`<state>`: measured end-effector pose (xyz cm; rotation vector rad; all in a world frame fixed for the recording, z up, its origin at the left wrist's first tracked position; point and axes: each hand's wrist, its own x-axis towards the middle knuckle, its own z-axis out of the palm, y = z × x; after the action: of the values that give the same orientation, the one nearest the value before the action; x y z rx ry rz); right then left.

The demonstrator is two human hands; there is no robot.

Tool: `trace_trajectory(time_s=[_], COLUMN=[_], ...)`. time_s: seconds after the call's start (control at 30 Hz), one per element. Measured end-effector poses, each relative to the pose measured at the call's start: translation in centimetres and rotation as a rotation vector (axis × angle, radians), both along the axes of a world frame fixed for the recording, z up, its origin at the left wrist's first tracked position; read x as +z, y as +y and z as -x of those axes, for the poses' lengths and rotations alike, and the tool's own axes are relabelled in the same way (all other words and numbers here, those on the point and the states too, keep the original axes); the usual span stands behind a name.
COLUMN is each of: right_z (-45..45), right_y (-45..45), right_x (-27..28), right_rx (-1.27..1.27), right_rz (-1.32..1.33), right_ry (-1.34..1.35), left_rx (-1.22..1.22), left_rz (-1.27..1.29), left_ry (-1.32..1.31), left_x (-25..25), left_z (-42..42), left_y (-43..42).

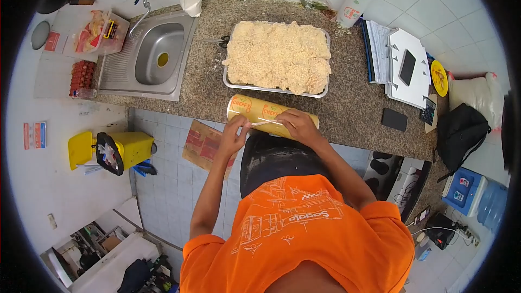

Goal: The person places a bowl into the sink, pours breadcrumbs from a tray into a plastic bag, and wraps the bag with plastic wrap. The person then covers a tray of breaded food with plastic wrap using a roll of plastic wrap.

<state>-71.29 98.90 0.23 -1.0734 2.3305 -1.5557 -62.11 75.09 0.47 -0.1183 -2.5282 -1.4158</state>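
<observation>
A large yellow roll of cling film [251, 107] with red "CHEFFY" print lies at the counter's front edge, close against my body. With closed fingers, my left hand [234, 134] pinches a gathered, whitish strand of the film in front of the roll. The strand stretches across to my right hand [299, 127], which is also closed on it near the roll's right part. Just behind the roll stands a metal tray [282, 91] heaped with pale, crumb-coated pieces [277, 57] that look like breaded food.
To the left is a steel sink [160, 49] with a tap [144, 0]. Scissors [220, 42] lie left of the tray. On the right are a binder [404, 84] with a phone [407, 68], a dark flat pad [394, 119] and a calculator [428, 113]. A tall white bottle [355, 0] stands behind.
</observation>
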Motion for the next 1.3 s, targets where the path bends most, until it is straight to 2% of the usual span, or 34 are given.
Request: trace_trajectory(time_s=[0.07,0.13,0.17,0.23,0.37,0.43,0.47,0.53,0.57,0.63,0.7,0.77,0.8,0.87,0.97,1.03,1.17,1.2,1.27,1.3], right_z=[0.9,1.9,2.1,2.1,1.4,1.7,2.5,4.4,4.1,3.1,2.3,2.2,2.4,2.3,1.9,0.9,-0.9,-1.5,-2.0,-2.1], right_y=[0.3,0.9,1.1,1.2,0.1,-0.7,-0.9,-0.9,-0.9,-1.1,-1.2,-1.5,-1.5,-1.4,0.2,1.5,1.1,0.6,-0.5,-1.1], right_x=[0.1,0.3,0.0,-1.1,-1.5,-1.2,-1.0,-0.7,-1.1,-1.9,-1.8,-0.5,0.2,2.4,5.5,6.8,11.7,13.4,17.2,19.3], right_rx=[-0.001,-0.046,-0.05,-0.054,-0.097,-0.145,-0.144,-0.087,-0.101,-0.234,-0.293,-0.351,-0.324,-0.307,-0.218,-0.224,-0.263,-0.316,-0.373,-0.413], right_rz=[-0.045,-0.313,-0.315,-0.223,-0.209,-0.241,-0.242,-0.152,-0.158,-0.241,-0.25,-0.255,-0.286,-0.314,-0.312,-0.228,-0.313,-0.28,-0.254,-0.219], right_ry=[0.064,0.265,0.269,0.09,-0.04,0.211,0.209,0.394,0.398,0.194,0.164,0.132,0.068,0.0,0.051,-0.321,-0.237,-0.214,-0.193,-0.129], left_rx=[-0.032,0.0,-0.004,-0.025,-0.092,-0.08,-0.078,-0.086,-0.092,-0.118,-0.142,-0.01,-0.019,-0.019,-0.109,-0.168,-0.301,-0.312,-0.425,-0.426], left_rz=[-0.008,-0.112,-0.113,-0.171,-0.214,-0.237,-0.258,-0.269,-0.278,-0.323,-0.37,-0.5,-0.5,-0.356,-0.33,-0.371,-0.434,-0.435,-0.357,-0.394], left_ry=[-0.029,-0.1,-0.097,-0.138,-0.217,-0.209,-0.197,-0.233,-0.266,-0.29,-0.321,-0.359,-0.36,-0.535,-0.422,-0.422,-0.417,-0.416,-0.244,-0.269], left_x=[0.1,0.3,0.4,0.7,2.2,2.4,2.6,2.1,1.8,1.3,0.8,0.5,0.4,0.6,3.9,5.2,8.6,10.1,14.3,16.1], left_z=[0.6,1.2,1.3,1.5,1.3,1.2,1.3,1.4,1.6,2.1,2.5,3.0,3.2,3.8,5.0,5.2,4.8,5.0,5.4,5.6], left_y=[-0.3,-0.4,-0.5,-0.8,-2.3,-3.4,-3.8,-4.8,-5.2,-5.9,-6.6,-7.8,-8.6,-10.3,-11.3,-11.9,-13.6,-14.2,-15.2,-15.8])
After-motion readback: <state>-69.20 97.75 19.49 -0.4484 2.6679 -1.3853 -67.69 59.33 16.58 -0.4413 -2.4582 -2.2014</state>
